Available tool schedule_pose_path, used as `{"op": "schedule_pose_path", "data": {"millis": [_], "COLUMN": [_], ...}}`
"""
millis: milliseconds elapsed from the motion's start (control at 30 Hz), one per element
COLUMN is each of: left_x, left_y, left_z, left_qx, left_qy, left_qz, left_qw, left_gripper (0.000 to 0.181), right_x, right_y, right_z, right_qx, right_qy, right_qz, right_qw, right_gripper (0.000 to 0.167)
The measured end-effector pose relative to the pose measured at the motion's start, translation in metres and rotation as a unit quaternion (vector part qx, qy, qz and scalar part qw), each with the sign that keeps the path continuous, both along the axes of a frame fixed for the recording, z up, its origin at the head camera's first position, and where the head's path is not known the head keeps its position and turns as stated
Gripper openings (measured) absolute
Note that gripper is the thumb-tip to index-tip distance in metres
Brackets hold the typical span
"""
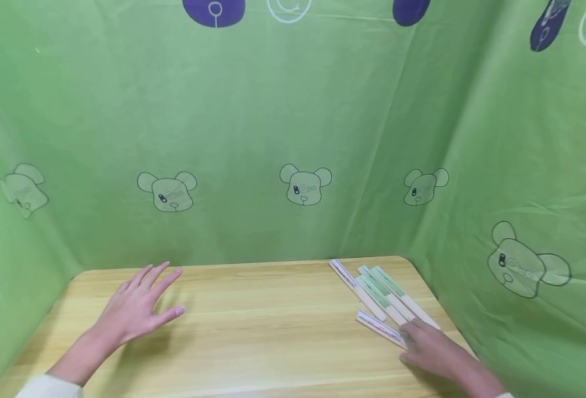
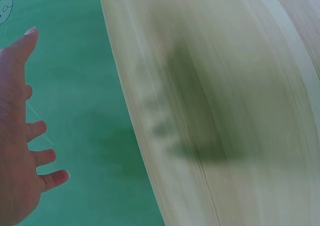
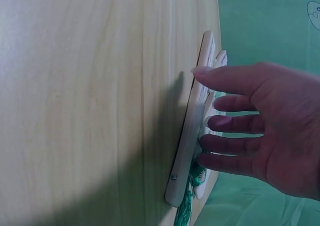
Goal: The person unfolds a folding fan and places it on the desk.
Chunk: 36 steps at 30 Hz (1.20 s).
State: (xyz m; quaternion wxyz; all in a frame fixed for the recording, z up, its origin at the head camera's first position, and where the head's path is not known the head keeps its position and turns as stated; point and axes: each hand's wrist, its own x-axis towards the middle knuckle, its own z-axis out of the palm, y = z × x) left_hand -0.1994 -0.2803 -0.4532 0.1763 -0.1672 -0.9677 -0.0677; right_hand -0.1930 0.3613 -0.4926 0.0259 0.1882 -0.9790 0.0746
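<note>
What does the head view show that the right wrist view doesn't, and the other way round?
Only the head view: the left hand, held out with its fingers spread, and the purple prints high on the backdrop.

Only the right wrist view: a green tassel and a small rivet near one fan's end.

Both: the right hand at the folded fans, the wooden table and the green backdrop.
</note>
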Motion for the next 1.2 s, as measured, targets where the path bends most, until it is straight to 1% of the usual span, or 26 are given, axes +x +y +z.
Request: {"op": "schedule_pose_path", "data": {"millis": [167, 367, 533, 633, 800, 933, 1200], "left_x": [-0.001, -0.004, -0.006, -0.007, -0.009, -0.011, -0.017], "left_y": [0.005, 0.014, 0.022, 0.027, 0.035, 0.041, 0.054], "left_z": [-0.003, -0.004, -0.005, -0.005, -0.006, -0.007, -0.008], "left_qx": [0.0, -0.001, -0.005, -0.005, -0.004, -0.005, 0.0], "left_qy": [-0.004, -0.008, -0.013, -0.012, -0.005, -0.011, -0.014], "left_qz": [-0.007, -0.016, -0.023, -0.026, -0.037, -0.044, -0.054], "left_qw": [1.0, 0.9998, 0.9997, 0.9996, 0.9993, 0.999, 0.9984], "left_gripper": [0.082, 0.082, 0.082, 0.082, 0.081, 0.082, 0.083], "right_x": [-0.003, -0.002, 0.0, 0.001, 0.003, 0.005, 0.002], "right_y": [0.002, 0.003, 0.004, 0.004, 0.002, 0.002, 0.002], "right_z": [-0.003, -0.006, -0.008, -0.01, -0.01, -0.01, -0.009], "right_qx": [0.002, -0.003, -0.008, -0.004, -0.001, 0.0, 0.0], "right_qy": [-0.01, 0.009, -0.002, -0.007, -0.009, -0.02, -0.027], "right_qz": [-0.017, -0.01, -0.019, -0.028, -0.029, -0.032, -0.035], "right_qw": [0.9998, 0.9999, 0.9998, 0.9996, 0.9995, 0.9993, 0.999], "right_gripper": [0.046, 0.035, 0.027, 0.026, 0.023, 0.02, 0.023]}}
